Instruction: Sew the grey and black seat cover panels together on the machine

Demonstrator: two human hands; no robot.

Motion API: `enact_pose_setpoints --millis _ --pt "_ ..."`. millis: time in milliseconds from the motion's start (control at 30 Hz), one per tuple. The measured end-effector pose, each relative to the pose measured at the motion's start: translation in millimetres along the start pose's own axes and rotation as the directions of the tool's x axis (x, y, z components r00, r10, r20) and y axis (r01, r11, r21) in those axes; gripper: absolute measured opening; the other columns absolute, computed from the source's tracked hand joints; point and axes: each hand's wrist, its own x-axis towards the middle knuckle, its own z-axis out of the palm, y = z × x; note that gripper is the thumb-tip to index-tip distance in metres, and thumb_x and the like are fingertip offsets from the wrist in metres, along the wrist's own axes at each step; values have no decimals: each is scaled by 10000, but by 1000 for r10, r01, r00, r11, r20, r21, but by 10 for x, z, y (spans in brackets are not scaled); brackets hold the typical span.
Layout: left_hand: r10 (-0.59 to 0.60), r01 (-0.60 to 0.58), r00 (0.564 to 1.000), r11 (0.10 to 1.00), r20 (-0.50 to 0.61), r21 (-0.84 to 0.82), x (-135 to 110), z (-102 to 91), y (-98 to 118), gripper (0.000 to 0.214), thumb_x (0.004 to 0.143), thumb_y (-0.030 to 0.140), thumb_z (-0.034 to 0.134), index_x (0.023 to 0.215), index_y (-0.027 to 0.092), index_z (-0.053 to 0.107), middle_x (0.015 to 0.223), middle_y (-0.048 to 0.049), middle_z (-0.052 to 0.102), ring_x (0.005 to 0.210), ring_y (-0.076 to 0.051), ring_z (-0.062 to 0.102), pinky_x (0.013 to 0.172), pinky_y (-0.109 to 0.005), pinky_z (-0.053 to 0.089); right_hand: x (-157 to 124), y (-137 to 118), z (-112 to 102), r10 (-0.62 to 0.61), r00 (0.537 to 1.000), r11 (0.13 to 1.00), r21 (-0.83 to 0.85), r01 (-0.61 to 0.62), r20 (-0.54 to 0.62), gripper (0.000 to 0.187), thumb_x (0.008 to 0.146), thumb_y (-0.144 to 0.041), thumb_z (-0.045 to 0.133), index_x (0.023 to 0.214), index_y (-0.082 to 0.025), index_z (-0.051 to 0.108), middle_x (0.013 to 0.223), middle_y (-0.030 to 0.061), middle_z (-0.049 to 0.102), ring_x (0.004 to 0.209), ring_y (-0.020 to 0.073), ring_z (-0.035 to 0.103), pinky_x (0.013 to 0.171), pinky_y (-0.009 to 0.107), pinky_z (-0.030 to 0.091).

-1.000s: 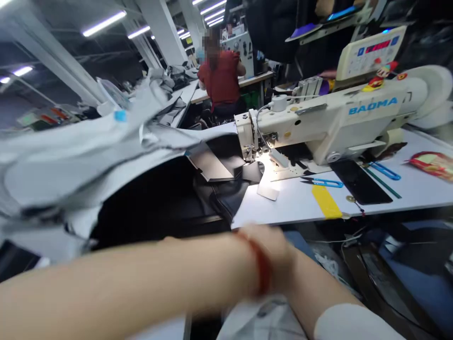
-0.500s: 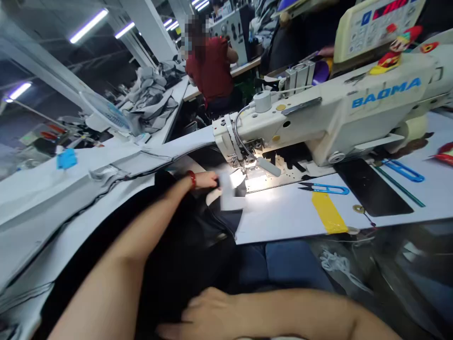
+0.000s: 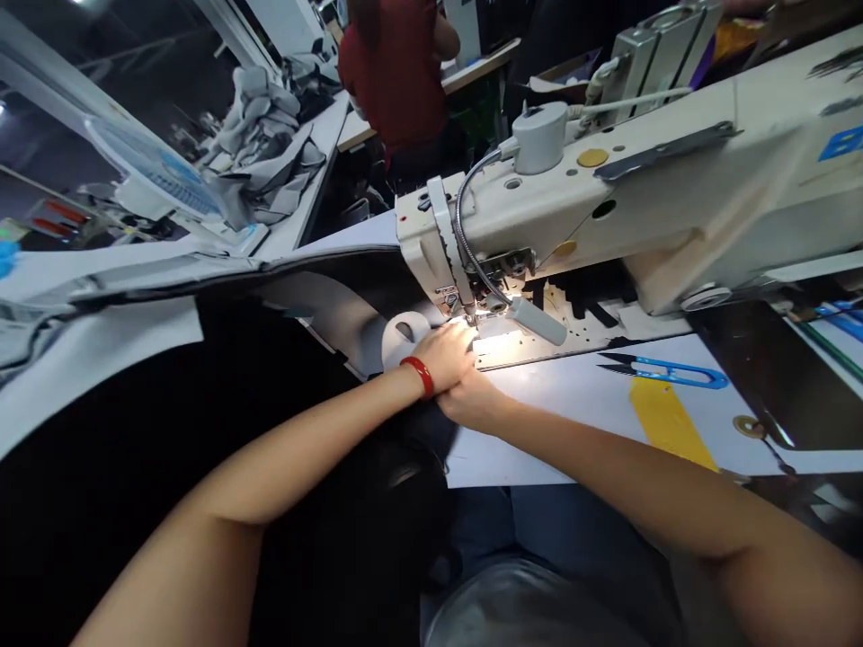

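Both my hands meet at the needle of a cream sewing machine (image 3: 607, 207). My left hand (image 3: 446, 352), with a red bangle on its wrist, rests fingers-down on the lit plate beside a pale grey fabric piece (image 3: 403, 334). My right hand (image 3: 472, 400) lies just under it, pressed against the left one on dark fabric (image 3: 411, 431). What the fingers grip is hidden by the hands themselves. The machine's small lamp (image 3: 536, 319) shines on the spot.
Blue thread snips (image 3: 667, 370) and a yellow tape strip (image 3: 667, 422) lie on the white table to the right. A long grey and black panel (image 3: 135, 288) stretches to the left. A person in a red top (image 3: 397, 72) sits at a far table with piled grey fabric (image 3: 270, 171).
My right hand came up from my lap to join the left at the needle. The view moved closer to the machine head, and a pale grey piece now lies beside the presser foot.
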Motion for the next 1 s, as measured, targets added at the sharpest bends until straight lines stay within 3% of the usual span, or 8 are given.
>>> enact_pose_setpoints --millis 100,133,200,300,367,600,833,1000 --pt "-81 81 995 997 61 0 105 211 -266 373 852 172 485 1224 155 512 1261 -86 527 1158 -231 460 984 -333 372 -111 -11 -41 -36 992 938 346 -7 118 129 827 -172 576 754 -100 655 747 53 702 719 134 671 755 281 558" --pt "-89 88 994 996 62 30 95 239 -319 365 863 139 450 1219 181 520 1254 -67 533 1156 -230 456 965 -336 378 -204 36 -68 -59 985 864 502 -31 163 89 790 -120 581 811 -97 663 825 83 713 792 147 675 800 278 548" --pt "-130 123 990 986 58 112 45 247 -331 358 893 99 359 1166 209 562 1192 -56 568 1130 -236 462 914 -346 389 -412 168 -119 -89 967 665 737 -120 238 238 759 -62 539 968 -69 652 1005 127 693 942 158 651 894 269 512" --pt "-168 148 983 966 80 214 -25 206 -200 371 938 143 264 1073 192 606 1058 -86 608 1059 -245 497 866 -359 387 -632 340 -155 -95 948 474 851 -224 303 337 778 -40 466 1076 -74 620 1113 126 657 1097 169 583 998 312 448" --pt "-160 129 981 961 112 243 -32 184 -106 379 946 155 244 1041 173 611 1006 -98 612 1021 -238 515 846 -345 388 -678 395 -148 -122 944 425 876 -230 307 356 773 -19 437 1067 -84 626 1132 118 649 1152 173 545 1027 331 422" --pt "-184 163 978 967 94 197 109 223 -10 305 921 123 330 999 147 624 1031 -107 605 1000 -213 536 808 -290 402 -638 419 -55 -171 941 457 870 -186 291 373 733 18 420 1028 -70 631 1167 141 626 1217 163 483 1081 346 356" --pt "-268 245 957 950 107 191 178 159 37 331 913 131 333 1127 135 585 1142 -141 568 1047 -251 519 792 -322 441 -512 487 25 -279 896 557 818 -142 346 311 737 -24 464 989 -48 644 1225 178 579 1215 222 484 1085 396 338" --pt "-259 240 956 960 139 141 242 101 50 336 914 119 307 1075 96 601 1115 -157 574 1015 -237 531 771 -311 462 -465 494 124 -230 928 594 797 -105 293 297 818 -55 411 1015 -41 634 1217 187 581 1180 219 514 1076 400 348"
